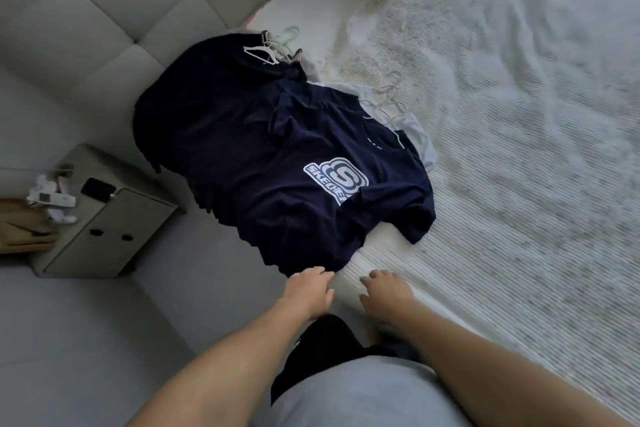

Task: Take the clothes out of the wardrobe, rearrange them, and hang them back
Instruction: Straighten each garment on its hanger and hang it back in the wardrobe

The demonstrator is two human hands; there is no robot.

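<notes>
Our left hand point(310, 289) reaches the hem of the navy T-shirt point(322, 180) on the bed point(502, 184), fingers relaxed; our right hand point(386, 295) hovers just beside it, loosely spread, holding nothing. Farther off, white hangers point(263, 54) lie half buried in dark clothes.

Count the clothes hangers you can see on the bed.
At least 3: a white hanger atop the far navy garment, a pale hanger just behind it, and a pale wire hanger beside the logo T-shirt's collar. More may be hidden under the clothes.
</notes>
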